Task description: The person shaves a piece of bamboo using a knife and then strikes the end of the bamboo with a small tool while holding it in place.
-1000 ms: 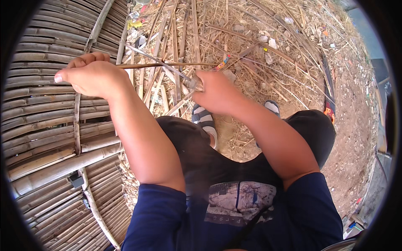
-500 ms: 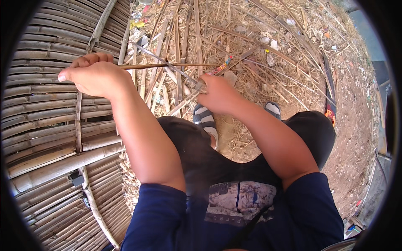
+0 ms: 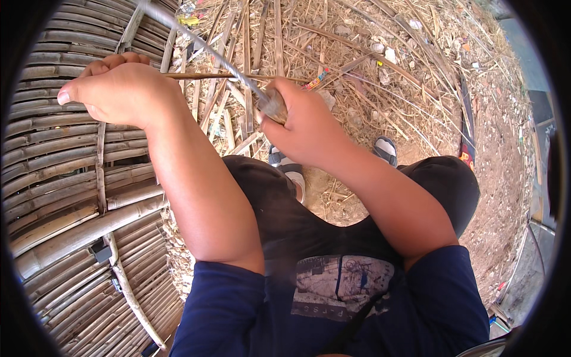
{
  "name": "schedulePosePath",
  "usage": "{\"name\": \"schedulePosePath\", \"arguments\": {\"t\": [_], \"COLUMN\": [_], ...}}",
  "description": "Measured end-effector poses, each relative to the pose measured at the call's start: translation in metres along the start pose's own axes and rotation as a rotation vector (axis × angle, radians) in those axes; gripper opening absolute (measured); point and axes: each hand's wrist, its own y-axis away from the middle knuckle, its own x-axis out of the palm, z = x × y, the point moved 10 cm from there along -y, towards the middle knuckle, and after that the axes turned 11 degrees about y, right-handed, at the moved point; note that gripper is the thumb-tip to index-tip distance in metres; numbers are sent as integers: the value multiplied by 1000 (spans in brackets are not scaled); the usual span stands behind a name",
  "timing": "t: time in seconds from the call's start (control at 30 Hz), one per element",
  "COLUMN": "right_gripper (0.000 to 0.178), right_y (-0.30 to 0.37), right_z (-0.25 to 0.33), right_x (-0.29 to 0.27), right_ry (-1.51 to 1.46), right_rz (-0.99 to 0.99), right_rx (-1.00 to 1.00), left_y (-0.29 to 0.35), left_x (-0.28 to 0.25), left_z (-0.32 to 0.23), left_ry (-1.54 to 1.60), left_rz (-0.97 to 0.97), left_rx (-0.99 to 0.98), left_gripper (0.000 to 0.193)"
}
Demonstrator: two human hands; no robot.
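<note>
My left hand (image 3: 122, 92) is closed round a thin brown stick (image 3: 202, 75), probably a bamboo strip, which runs out to the right over the ground. Its fingers curl away from me, and the thumb points left. In my right hand (image 3: 306, 125), closed too, is the stubby, worn handle of a long-bladed knife (image 3: 241, 74). The narrow grey blade, seen nearly edge-on and blurred toward its tip, slants up and left. It crosses over the stick in the picture; whether they touch I cannot tell.
A wall of split bamboo slats (image 3: 53, 149) stands close on the left. Dry straw and loose bamboo strips (image 3: 279, 41) litter the ground ahead. A dark blade-like tool with a red-orange end (image 3: 467, 152) lies beside my right knee. My sandalled feet (image 3: 386, 150) are below.
My right hand has moved slightly left and come up closer, swinging the knife's tip up and left. My left hand has shifted a little up and left with the stick.
</note>
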Motion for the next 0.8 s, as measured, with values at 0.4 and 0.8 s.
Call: {"name": "schedulePosePath", "arguments": {"t": [0.4, 0.8], "right_gripper": [50, 36], "right_y": [-4, -3], "right_z": [-72, -94], "right_x": [20, 50], "right_ry": [-442, 78], "right_rz": [229, 23], "right_rx": [405, 186], "left_y": [11, -5], "left_x": [16, 4], "left_z": [-1, 7], "left_ry": [-20, -17], "left_rz": [120, 54], "left_rx": [32, 5], "left_gripper": [57, 63]}}
